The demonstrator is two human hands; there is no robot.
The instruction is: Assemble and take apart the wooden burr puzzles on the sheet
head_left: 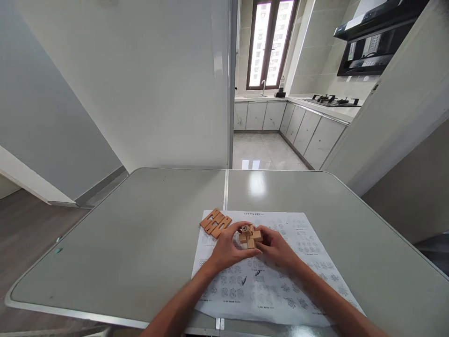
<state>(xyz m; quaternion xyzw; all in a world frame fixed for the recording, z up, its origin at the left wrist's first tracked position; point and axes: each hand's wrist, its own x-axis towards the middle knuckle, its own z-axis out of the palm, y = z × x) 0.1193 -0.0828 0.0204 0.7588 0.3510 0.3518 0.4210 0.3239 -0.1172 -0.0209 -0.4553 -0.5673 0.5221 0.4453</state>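
Note:
Between my two hands is a wooden burr puzzle (251, 237), its light blocks crossing one another, with a dark mark on one block end. My left hand (228, 247) grips it from the left, thumb below and fingers above. From the right, my right hand (275, 243) holds the same puzzle with bent fingers, some of them hidden behind it. Beneath both hands lies a large printed sheet (277, 299) covered in small line diagrams, with a couple of dark pen ticks. Several flat orange-brown wooden pieces with cut-out slots (215, 223) lie side by side at the sheet's upper left corner.
The grey table (115, 248) has a metal seam down its middle and a pale rim. Two small greenish bits (58, 251) are near its left edge. Beyond the table stand a white panel (168, 84) and a kitchen with white cabinets (308, 133).

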